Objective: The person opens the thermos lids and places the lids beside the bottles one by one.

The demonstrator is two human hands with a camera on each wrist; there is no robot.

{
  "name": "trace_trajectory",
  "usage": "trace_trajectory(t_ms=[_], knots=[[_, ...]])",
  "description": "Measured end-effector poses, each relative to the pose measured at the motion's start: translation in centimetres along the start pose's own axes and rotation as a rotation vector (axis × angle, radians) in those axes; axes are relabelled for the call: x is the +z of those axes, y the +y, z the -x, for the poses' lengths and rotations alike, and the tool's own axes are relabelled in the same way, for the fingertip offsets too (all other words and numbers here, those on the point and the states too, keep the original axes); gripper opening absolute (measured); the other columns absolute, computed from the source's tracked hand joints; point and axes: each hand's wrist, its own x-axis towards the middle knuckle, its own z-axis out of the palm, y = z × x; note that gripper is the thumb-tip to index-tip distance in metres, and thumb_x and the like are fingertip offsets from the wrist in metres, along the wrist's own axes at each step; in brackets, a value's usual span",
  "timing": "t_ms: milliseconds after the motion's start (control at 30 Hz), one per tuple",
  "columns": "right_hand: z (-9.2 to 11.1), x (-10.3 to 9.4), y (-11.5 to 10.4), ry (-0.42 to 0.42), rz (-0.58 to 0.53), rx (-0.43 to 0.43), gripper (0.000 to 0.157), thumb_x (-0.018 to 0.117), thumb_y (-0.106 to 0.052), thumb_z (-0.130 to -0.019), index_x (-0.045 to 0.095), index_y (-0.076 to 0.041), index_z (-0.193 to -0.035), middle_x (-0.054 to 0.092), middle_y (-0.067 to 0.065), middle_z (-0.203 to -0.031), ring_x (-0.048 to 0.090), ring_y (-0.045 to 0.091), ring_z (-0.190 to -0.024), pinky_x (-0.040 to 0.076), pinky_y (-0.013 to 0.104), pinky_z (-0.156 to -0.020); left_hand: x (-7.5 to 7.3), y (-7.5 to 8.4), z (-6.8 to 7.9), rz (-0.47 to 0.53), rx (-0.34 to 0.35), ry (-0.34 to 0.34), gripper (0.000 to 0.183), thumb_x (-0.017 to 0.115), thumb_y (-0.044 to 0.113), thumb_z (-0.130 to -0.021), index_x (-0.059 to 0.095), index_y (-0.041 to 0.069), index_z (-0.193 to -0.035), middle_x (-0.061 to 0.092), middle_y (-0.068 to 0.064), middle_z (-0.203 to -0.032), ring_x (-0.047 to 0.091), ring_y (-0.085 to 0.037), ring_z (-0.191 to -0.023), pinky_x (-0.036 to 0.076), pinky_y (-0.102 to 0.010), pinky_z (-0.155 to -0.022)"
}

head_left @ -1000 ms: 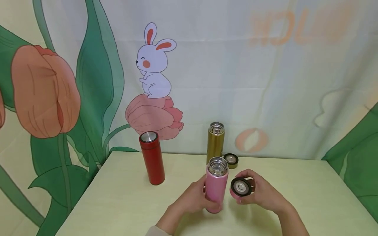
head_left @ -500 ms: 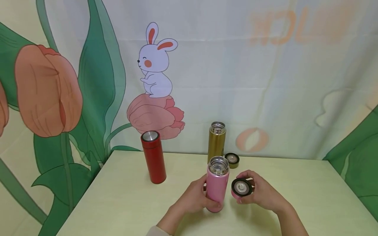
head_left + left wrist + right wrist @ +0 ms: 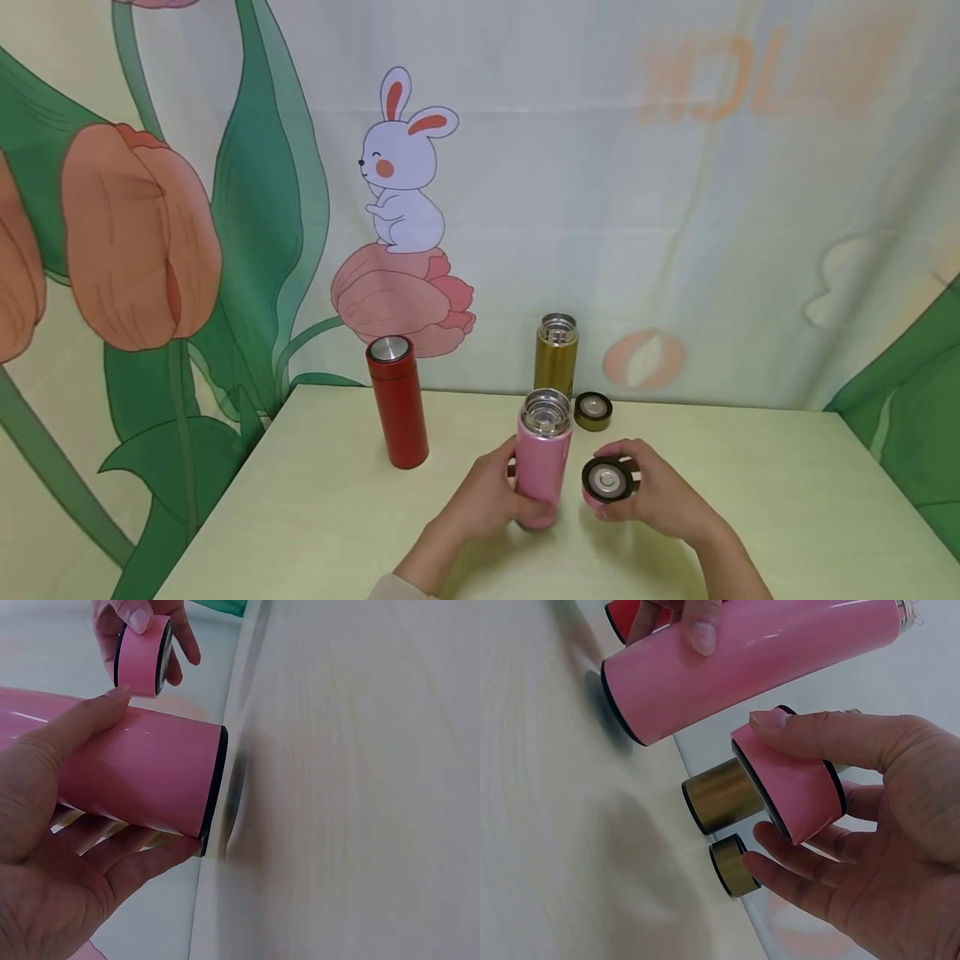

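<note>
A pink thermos bottle (image 3: 542,467) with its steel mouth uncovered is gripped low on its body by my left hand (image 3: 491,493), thumb on one side and fingers round the other. In the left wrist view its black-edged base (image 3: 214,791) hovers just above the table. My right hand (image 3: 660,492) pinches the pink lid (image 3: 795,780) between thumb and fingers, its silver inner side turned up in the head view. The lid is to the right of the bottle and apart from it.
Behind the pink bottle stands a gold thermos (image 3: 557,358), also uncovered, with its gold lid (image 3: 593,412) lying beside it, inner side up. A red thermos (image 3: 400,408) with its lid on stands to the left. A printed curtain (image 3: 525,192) hangs behind the table (image 3: 300,500).
My left hand has shifted the pink bottle slightly left and up off the table. The right hand has moved a little left with the lid. The head view has turned slightly left.
</note>
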Motion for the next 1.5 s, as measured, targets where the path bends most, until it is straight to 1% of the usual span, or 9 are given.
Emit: trace_trajectory(t_ms=[200, 333, 533, 633, 800, 967, 1033, 1233, 1500], knots=[[-0.4, 1.1, 0.5, 0.053, 0.028, -0.054, 0.071, 0.098, -0.014, -0.065, 0.064, -0.011, -0.127, 0.058, 0.012, -0.121, 0.063, 0.024, -0.109, 0.054, 0.031, -0.09, -0.8, -0.7, -0.1, -0.004, -0.026, 0.044, 0.087, 0.097, 0.032, -0.07, 0.054, 0.021, -0.144, 0.069, 0.002, -0.128, 0.063, -0.027, -0.122, 0.053, -0.05, -0.101], [-0.9, 1.9, 0.7, 0.095, 0.044, -0.036, 0.072, 0.098, -0.012, -0.064, 0.066, -0.01, -0.128, 0.059, 0.01, -0.121, 0.062, 0.018, -0.106, 0.056, 0.028, -0.088, -1.4, -1.1, -0.1, -0.01, -0.029, 0.08, 0.084, 0.096, 0.032, -0.072, 0.054, 0.016, -0.142, 0.068, -0.002, -0.129, 0.063, -0.028, -0.12, 0.054, -0.05, -0.1], [-1.5, 2.7, 0.4, 0.156, 0.097, 0.004, 0.073, 0.098, -0.017, -0.066, 0.067, -0.01, -0.132, 0.061, 0.008, -0.124, 0.062, 0.018, -0.107, 0.055, 0.026, -0.087, -2.2, -1.4, -0.4, -0.052, -0.026, 0.157, 0.082, 0.096, 0.031, -0.073, 0.053, 0.012, -0.141, 0.065, -0.006, -0.132, 0.064, -0.029, -0.119, 0.055, -0.049, -0.099], [-2.0, 3.2, 0.4, 0.184, 0.126, 0.011, 0.074, 0.098, -0.019, -0.066, 0.067, -0.01, -0.133, 0.062, 0.007, -0.124, 0.062, 0.019, -0.109, 0.053, 0.03, -0.089, -2.5, -1.4, -0.7, -0.059, -0.035, 0.183, 0.08, 0.095, 0.03, -0.074, 0.053, 0.014, -0.14, 0.064, -0.006, -0.132, 0.063, -0.028, -0.12, 0.056, -0.049, -0.1], [-2.9, 4.0, 0.4, 0.215, 0.163, 0.007, 0.075, 0.098, -0.023, -0.068, 0.067, -0.008, -0.134, 0.064, 0.007, -0.125, 0.062, 0.024, -0.116, 0.05, 0.045, -0.098, -3.0, -1.5, -1.0, -0.045, -0.045, 0.233, 0.081, 0.094, 0.026, -0.076, 0.051, 0.014, -0.143, 0.061, -0.008, -0.136, 0.06, -0.032, -0.129, 0.053, -0.053, -0.106], [-4.1, 4.7, 0.3, 0.238, 0.167, 0.004, 0.076, 0.096, -0.024, -0.07, 0.064, -0.004, -0.136, 0.062, 0.012, -0.134, 0.059, 0.033, -0.129, 0.045, 0.056, -0.11, -3.4, -1.4, -1.5, -0.056, -0.045, 0.302, 0.079, 0.094, 0.022, -0.076, 0.051, 0.011, -0.142, 0.061, -0.012, -0.14, 0.058, -0.035, -0.134, 0.05, -0.055, -0.109], [-4.6, 5.1, 0.3, 0.244, 0.166, 0.002, 0.076, 0.096, -0.023, -0.071, 0.064, -0.003, -0.137, 0.062, 0.014, -0.136, 0.057, 0.036, -0.132, 0.043, 0.057, -0.112, -3.5, -1.4, -1.7, -0.074, -0.052, 0.328, 0.079, 0.093, 0.022, -0.076, 0.051, 0.009, -0.141, 0.061, -0.013, -0.141, 0.058, -0.036, -0.134, 0.05, -0.055, -0.11], [-5.9, 6.0, 0.3, 0.271, 0.192, -0.015, 0.076, 0.095, -0.025, -0.071, 0.064, -0.003, -0.137, 0.063, 0.014, -0.131, 0.06, 0.037, -0.127, 0.046, 0.057, -0.109, -3.8, -1.3, -2.3, -0.089, -0.053, 0.387, 0.077, 0.093, 0.019, -0.075, 0.05, 0.011, -0.139, 0.063, -0.013, -0.14, 0.06, -0.034, -0.132, 0.05, -0.053, -0.109], [-7.4, 7.2, -0.1, 0.286, 0.187, -0.005, 0.076, 0.095, -0.028, -0.073, 0.063, -0.004, -0.138, 0.064, 0.015, -0.131, 0.06, 0.039, -0.126, 0.046, 0.057, -0.108, -4.1, -1.1, -2.6, -0.1, -0.037, 0.442, 0.079, 0.093, 0.018, -0.075, 0.045, 0.009, -0.137, 0.066, -0.018, -0.131, 0.066, -0.034, -0.12, 0.055, -0.051, -0.102]])
